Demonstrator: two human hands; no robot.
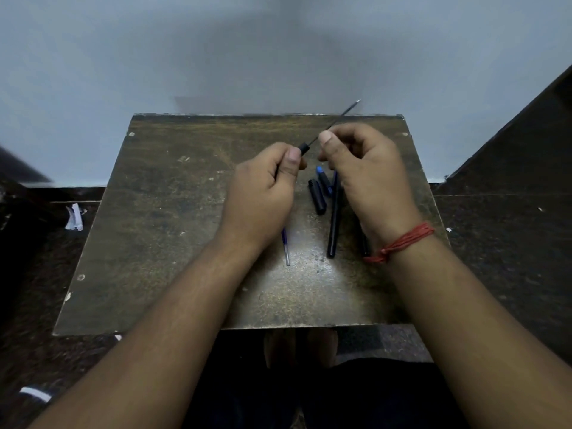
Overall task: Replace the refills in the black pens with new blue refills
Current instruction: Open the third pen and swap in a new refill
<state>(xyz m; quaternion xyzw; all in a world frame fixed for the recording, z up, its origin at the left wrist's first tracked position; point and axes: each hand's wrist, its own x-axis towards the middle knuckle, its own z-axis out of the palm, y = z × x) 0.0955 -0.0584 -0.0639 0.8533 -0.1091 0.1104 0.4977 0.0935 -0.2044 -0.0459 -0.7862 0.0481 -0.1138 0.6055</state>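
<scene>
My left hand grips a black pen barrel whose open end sticks out past my thumb. A thin dark refill slants up to the right out of that barrel, its metal tip high over the table's far edge. My right hand pinches this refill between thumb and forefinger just beyond the barrel. On the table below lie a black pen cap, a blue-tipped piece, a long black pen and a blue refill, partly hidden by my left wrist.
The worn brown table stands against a pale wall. Another dark pen lies half hidden under my right wrist, which wears a red thread. Scraps of white paper lie on the dark floor to the left.
</scene>
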